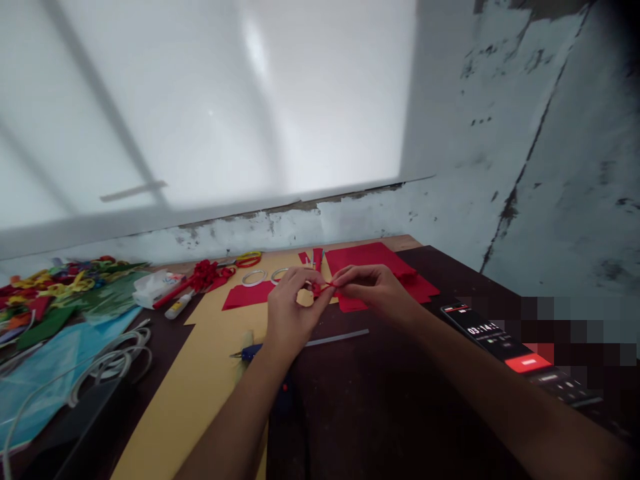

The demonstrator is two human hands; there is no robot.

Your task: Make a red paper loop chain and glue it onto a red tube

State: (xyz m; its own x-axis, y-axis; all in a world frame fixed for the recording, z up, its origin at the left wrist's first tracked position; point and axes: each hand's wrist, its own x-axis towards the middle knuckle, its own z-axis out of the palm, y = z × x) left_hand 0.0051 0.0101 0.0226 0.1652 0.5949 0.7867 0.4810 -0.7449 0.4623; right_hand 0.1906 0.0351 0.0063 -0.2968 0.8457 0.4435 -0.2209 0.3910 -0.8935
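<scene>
Both hands meet above the dark table, pinching a small red strip [324,287] between their fingertips; its material is too small to make out. My left hand [295,303] has its thumb and index finger closed on the strip's left end. At the right end, my right hand [373,287] grips it with thumb and fingertips. Red sheets [375,260] lie just behind the hands. A blue glue gun [250,351] is partly hidden by my left forearm, and a pale glue stick [345,337] rests in front of the hands.
Tape rolls [254,278], yellow-handled scissors [249,259] and a red ribbon-like bundle [206,275] are behind to the left. Colourful scraps [75,283], a small glue bottle [179,305] and coiled white cable [113,360] lie left. A phone [500,340] with a timer is right.
</scene>
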